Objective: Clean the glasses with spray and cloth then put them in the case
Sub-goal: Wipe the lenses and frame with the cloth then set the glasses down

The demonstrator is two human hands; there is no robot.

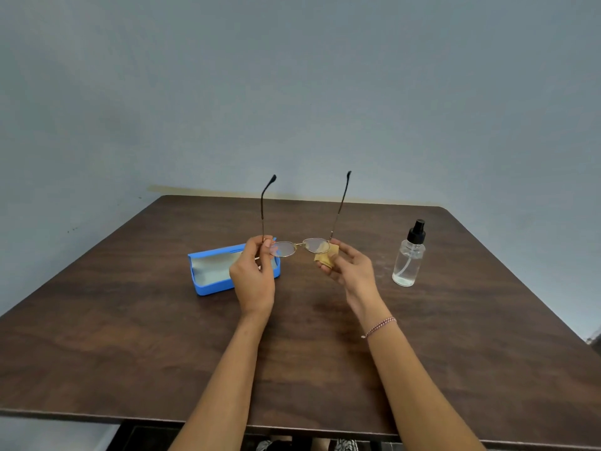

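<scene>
Thin gold-rimmed glasses (298, 245) are held up above the table with both temples unfolded and pointing away from me. My left hand (253, 275) pinches the left end of the frame by its hinge. My right hand (349, 268) holds a small tan cloth (327, 255) folded over the right lens. An open blue case (211, 271) with a pale lining lies on the table behind my left hand, partly hidden by it. A clear spray bottle (409, 255) with a black pump top stands upright to the right of my right hand.
The dark wooden table (130, 336) reaches a blue-grey wall (292, 92) at the back. Its near edge runs along the bottom of the view. A beaded bracelet (379, 326) is on my right wrist.
</scene>
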